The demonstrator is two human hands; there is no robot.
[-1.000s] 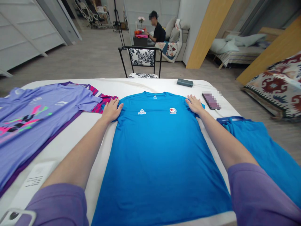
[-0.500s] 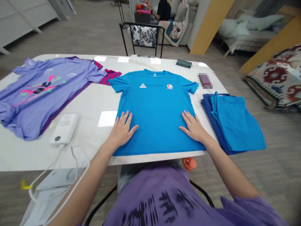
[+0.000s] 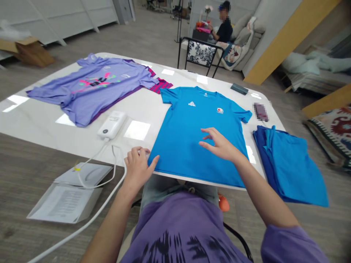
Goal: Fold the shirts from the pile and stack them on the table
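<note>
A blue short-sleeved T-shirt [image 3: 203, 146] lies spread flat, chest side up, its neck pointing away from me and its hem along the near table edge. My left hand [image 3: 139, 165] is at the shirt's lower left corner, fingers bent and thumb apart; whether it touches the fabric I cannot tell. Over the middle of the shirt is my right hand [image 3: 218, 143], fingers apart and slightly curled, holding nothing, with a shadow beneath it. To the right lie folded blue garments [image 3: 296, 164], a lighter piece on a darker one.
A lavender T-shirt [image 3: 98, 86] lies over darker and striped garments at left. Nearby on the white table [image 3: 156, 109] is a white device [image 3: 112, 124] with cables running off the edge. A dark case [image 3: 239, 89] and a blurred phone-like object [image 3: 260, 111] lie right. A person sits beyond the chair [image 3: 201, 53].
My right hand has risen from the shirt and moved inward. My left hand has slid down to the lower left corner, its fingers bending. The view has turned left.
</note>
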